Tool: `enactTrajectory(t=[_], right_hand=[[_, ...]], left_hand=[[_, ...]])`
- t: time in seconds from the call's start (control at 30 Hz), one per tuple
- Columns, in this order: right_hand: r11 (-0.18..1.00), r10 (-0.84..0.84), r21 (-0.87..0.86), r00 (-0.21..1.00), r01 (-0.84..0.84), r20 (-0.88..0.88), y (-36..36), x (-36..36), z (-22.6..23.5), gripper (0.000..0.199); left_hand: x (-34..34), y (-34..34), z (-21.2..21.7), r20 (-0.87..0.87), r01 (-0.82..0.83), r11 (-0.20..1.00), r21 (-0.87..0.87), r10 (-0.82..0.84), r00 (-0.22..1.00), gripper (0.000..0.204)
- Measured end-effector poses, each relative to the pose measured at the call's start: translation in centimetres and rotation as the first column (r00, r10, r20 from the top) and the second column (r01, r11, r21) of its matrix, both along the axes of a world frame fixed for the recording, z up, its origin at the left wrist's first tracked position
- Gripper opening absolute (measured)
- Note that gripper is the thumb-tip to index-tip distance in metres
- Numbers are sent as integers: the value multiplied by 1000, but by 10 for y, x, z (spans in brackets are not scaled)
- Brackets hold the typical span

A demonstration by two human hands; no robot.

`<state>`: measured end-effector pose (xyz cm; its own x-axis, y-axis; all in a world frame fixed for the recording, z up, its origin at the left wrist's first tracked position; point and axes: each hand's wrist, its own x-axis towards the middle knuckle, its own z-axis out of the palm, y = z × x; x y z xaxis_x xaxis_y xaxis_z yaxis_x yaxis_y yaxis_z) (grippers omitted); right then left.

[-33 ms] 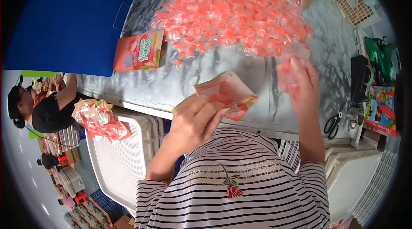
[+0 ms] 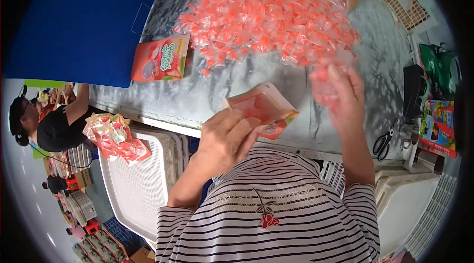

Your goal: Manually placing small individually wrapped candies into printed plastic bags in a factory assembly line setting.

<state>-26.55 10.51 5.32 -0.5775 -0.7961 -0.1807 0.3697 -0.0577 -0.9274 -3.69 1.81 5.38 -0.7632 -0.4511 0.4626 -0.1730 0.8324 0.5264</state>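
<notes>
The open pouch [image 2: 272, 105] was tilted just above the near edge of the table [image 2: 197, 100], its mouth gaping upward with the long axis running left to right and dropping a little at the right corner.

At the left, a crumpled red-and-cream bundle [image 2: 116, 137] lay against the rim of a white tray [image 2: 136, 181], and a flat red pouch [image 2: 160, 58] rested on the table beside a blue panel [image 2: 79, 21]. My left fingers [image 2: 232, 125] pinched the open pouch by its near left side. Beyond its mouth spread the pile of clear-wrapped red pieces [image 2: 266, 16]. My right fingers [image 2: 343, 83] were curled around a clump of wrapped pieces [image 2: 323, 85], at the near right fringe of the pile; from them the open pouch lay left and nearer my body, a gap of bare table between. Farther right were black-handled scissors [image 2: 382, 144].

Motion blurred the clump, so I couldn't count it. My left fingers covered part of the pouch's front, and I couldn't tell whether the red inside was pieces or lining. The pile's far side was cut off by the top edge.
</notes>
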Motion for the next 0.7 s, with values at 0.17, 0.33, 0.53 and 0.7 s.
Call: enactTrajectory(t=[0.17, 0.33, 0.53, 0.7], right_hand=[[917, 248, -237, 924, -321, -291, -42, 37, 16, 18], [806, 481, -103, 747, -583, -459, -39, 40, 11, 15], [830, 394, -56, 655, -555, -645, -26, 44, 11, 11], [878, 220, -43, 482, -477, -848, -11, 38, 24, 16]], left_hand=[[-6, 4, -3, -14, 50, 999, 2, -50, 999, 12], [-2, 6, -2, 40, 14, 998, 54, -16, 999, 15], [-3, 1, -5, 11, 35, 999, 24, -36, 999, 16], [3, 3, -7, -12, 19, 1000, 11, -19, 1000, 18]])
